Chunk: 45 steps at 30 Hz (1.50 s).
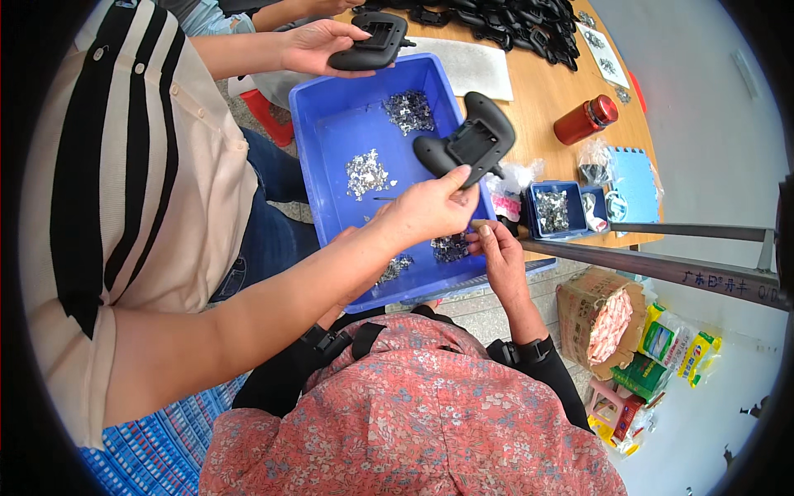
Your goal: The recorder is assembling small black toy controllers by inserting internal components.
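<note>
Taking the large blue rectangular plastic tray (335,124) as the dial, the person's right hand (501,256) is at its 4 o'clock rim, thumb and fingers curled together; whether they grasp a small piece I cannot tell. Just beside those fingers, at 5 o'clock inside the tray, lies a pile of small dark metal parts (451,247). The left hand (332,314), at 7 o'clock, is mostly hidden under a co-worker's forearm (273,326) — its grip cannot be told. More dark parts (409,112) lie toward 12 o'clock, and a loose silvery pile (367,174) toward 9.

The co-worker's near hand (438,205) grips a black plastic two-handled controller shell (473,142) at 2 o'clock; their other hand (318,47) holds a similar black shell (372,41) at 12. On the pale wooden table (538,91) stand a small dark-blue plastic box (532,217) at 3 o'clock and a red metallic flask (579,124) at 2.
</note>
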Motion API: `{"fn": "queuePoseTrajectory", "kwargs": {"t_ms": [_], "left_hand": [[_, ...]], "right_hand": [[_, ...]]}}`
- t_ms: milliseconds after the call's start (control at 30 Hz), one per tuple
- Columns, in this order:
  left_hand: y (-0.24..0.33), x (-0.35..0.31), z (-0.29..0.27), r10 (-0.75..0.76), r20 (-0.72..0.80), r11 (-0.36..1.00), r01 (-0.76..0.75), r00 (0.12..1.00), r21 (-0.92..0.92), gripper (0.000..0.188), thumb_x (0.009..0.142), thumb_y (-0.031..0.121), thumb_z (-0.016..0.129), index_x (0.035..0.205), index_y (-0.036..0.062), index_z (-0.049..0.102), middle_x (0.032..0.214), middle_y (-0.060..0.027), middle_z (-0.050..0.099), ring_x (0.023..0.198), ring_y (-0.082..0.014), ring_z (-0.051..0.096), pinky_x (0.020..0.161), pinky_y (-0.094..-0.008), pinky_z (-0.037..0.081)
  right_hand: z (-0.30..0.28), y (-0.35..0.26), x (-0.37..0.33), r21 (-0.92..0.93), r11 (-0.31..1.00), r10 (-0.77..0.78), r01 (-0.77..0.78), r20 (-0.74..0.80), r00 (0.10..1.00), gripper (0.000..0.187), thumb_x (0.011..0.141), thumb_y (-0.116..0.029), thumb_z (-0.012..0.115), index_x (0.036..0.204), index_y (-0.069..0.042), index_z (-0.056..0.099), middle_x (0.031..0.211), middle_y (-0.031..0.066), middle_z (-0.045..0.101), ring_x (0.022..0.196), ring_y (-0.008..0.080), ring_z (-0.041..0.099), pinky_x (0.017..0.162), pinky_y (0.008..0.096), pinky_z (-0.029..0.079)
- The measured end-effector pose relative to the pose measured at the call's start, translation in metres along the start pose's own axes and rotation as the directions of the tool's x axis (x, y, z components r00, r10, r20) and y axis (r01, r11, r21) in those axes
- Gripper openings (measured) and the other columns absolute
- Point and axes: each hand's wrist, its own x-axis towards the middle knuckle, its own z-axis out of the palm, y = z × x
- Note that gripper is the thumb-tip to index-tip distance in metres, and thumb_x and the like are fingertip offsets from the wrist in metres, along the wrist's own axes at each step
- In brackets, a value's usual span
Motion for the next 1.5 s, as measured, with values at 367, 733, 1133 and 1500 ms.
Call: {"fn": "queuePoseTrajectory", "kwargs": {"t_ms": [367,733,1133,1500], "left_hand": [[0.068,0.005,-0.039,-0.451,0.334,0.206,0.461,0.827,-0.863,0.015,0.099,0.025,0.052,0.105,0.0183,0.065,0.079,0.0020,0.065,0.059,-0.0191,0.066,0.063,-0.0274,0.057],[0.023,-0.006,-0.033,-0.229,-0.025,0.697,0.146,0.973,-0.702,0.021,0.103,0.021,0.051,0.111,0.0030,0.059,0.085,-0.0042,0.062,0.076,-0.0138,0.064,0.075,-0.0240,0.053],[-0.017,-0.091,-0.046,0.160,-0.207,0.976,-0.186,0.965,-0.111,0.034,0.107,0.027,0.036,0.091,0.0032,0.054,0.079,-0.0017,0.055,0.072,-0.0078,0.055,0.069,-0.0194,0.052],[0.026,-0.041,-0.087,0.329,0.444,-0.575,-0.196,0.834,0.794,0.042,0.099,0.024,0.062,0.132,-0.0019,0.055,0.118,-0.0058,0.064,0.110,-0.0131,0.061,0.097,-0.0293,0.048]], "right_hand": [[0.008,-0.033,0.013,0.522,0.848,0.042,-0.092,0.107,0.993,0.052,0.105,-0.048,0.039,0.133,-0.005,0.049,0.117,0.0131,0.064,0.098,0.0190,0.063,0.088,0.0328,0.050],[0.014,-0.047,0.035,0.558,0.830,-0.023,0.005,0.024,0.999,0.027,0.096,-0.016,0.065,0.120,-0.003,0.062,0.115,0.0062,0.067,0.105,0.0140,0.063,0.096,0.0322,0.048],[-0.037,-0.035,-0.025,0.513,0.837,-0.051,-0.190,0.420,0.906,0.036,0.090,-0.006,0.065,0.125,-0.003,0.059,0.116,0.0072,0.067,0.105,0.0164,0.064,0.091,0.0351,0.053],[-0.020,-0.010,-0.047,0.267,0.888,0.227,-0.374,0.452,0.862,0.029,0.093,-0.012,0.069,0.120,-0.004,0.063,0.106,0.0042,0.069,0.095,0.0125,0.066,0.088,0.0305,0.054]]}}
